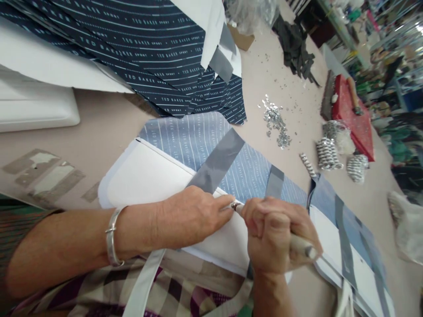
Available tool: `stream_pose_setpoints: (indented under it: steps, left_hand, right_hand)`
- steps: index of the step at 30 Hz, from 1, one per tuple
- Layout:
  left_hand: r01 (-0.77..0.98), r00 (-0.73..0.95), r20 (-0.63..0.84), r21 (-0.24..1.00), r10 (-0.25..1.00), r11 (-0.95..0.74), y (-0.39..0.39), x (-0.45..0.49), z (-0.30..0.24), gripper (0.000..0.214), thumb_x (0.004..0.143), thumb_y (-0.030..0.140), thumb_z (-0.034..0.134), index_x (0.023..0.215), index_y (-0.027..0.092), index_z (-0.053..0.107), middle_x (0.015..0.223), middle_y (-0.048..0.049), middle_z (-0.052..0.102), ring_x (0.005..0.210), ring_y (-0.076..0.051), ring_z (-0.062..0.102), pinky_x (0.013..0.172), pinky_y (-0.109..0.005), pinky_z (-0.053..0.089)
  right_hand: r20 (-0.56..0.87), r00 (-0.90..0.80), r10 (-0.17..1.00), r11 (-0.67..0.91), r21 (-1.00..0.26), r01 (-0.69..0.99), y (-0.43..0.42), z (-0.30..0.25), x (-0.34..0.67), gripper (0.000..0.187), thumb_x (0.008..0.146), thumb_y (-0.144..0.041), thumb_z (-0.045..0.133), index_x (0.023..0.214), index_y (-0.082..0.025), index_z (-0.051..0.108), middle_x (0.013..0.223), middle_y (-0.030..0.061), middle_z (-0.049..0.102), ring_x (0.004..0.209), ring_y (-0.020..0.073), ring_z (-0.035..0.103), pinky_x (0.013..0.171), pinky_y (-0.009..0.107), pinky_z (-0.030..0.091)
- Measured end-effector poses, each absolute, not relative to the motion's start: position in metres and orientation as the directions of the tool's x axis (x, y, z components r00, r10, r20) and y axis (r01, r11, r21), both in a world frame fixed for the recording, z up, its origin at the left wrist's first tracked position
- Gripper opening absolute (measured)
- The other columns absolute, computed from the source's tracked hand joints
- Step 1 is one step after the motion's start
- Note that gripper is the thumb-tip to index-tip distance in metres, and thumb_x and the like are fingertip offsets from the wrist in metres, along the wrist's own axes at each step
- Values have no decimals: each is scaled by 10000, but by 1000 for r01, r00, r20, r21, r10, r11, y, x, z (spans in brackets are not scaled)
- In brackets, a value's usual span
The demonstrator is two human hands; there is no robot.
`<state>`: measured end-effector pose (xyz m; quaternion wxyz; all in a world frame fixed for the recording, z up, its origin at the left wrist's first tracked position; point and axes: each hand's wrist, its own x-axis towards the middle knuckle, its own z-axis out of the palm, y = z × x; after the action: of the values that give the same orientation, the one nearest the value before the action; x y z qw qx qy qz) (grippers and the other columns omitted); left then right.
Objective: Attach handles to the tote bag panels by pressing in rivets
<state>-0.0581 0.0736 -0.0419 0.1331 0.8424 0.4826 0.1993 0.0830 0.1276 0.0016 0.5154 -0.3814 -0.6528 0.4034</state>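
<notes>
My left hand (188,218) lies palm down on a white template (148,180), fingers pressed together near its edge. The template rests on a pale blue striped fabric piece (205,141) crossed by grey strips (220,160). My right hand (277,237) is closed in a fist round a whitish pen-like tool (299,245), whose metal tip meets the template's edge right by my left fingertips. A silver bangle (112,237) circles my left wrist.
Navy printed fabric pieces (148,48) lie stacked at the back. Small silver metal parts (276,121) are scattered to the right, near coiled silver chains (327,154) and a red box (353,114). More blue pieces (350,237) lie at right. A white machine (33,110) sits far left.
</notes>
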Motion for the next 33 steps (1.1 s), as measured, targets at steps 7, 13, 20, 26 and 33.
stream_pose_setpoints:
  steps: [7,13,20,26,33]
  left_hand:
    - [774,457,221,378,862,-508,74,-60,-41,80,890,158,512,895,190,585,837,-16,587,519,-160,532,412,-329,341]
    - [789,437,237,363,868,-496,74,-59,-39,63,883,175,534,865,196,591,808,-12,586,492,-158,518,393,-333,273]
    - [783,447,251,354,859,-511,74,-60,-39,42,865,172,555,858,185,594,804,-16,590,493,-146,501,403,-323,237]
    - [778,434,255,376,864,-503,74,-60,-41,49,864,169,547,834,180,584,796,-23,591,485,-128,477,410,-306,215]
    - [782,441,239,372,865,-501,74,-60,-39,64,864,163,542,827,187,589,793,-17,582,505,-153,505,414,-331,229]
  right_hand:
    - [385,-239,891,371,-923,-104,149,15,82,225,908,-247,556,707,-173,623,436,-105,318,313,51,281,326,194,272]
    - [350,-167,922,344,-937,-65,139,7,84,134,887,-201,588,765,-166,630,464,-99,367,339,59,330,336,188,285]
    - [403,-155,902,386,-913,-130,139,16,76,162,902,-186,553,753,-159,611,457,-100,351,322,66,299,313,200,272]
    - [430,-124,894,423,-902,-86,133,22,77,183,903,-181,550,727,-164,598,458,-98,342,327,59,284,323,194,267]
    - [396,-124,910,376,-914,-155,133,12,78,172,897,-182,556,725,-194,562,472,-109,330,331,57,289,332,179,274]
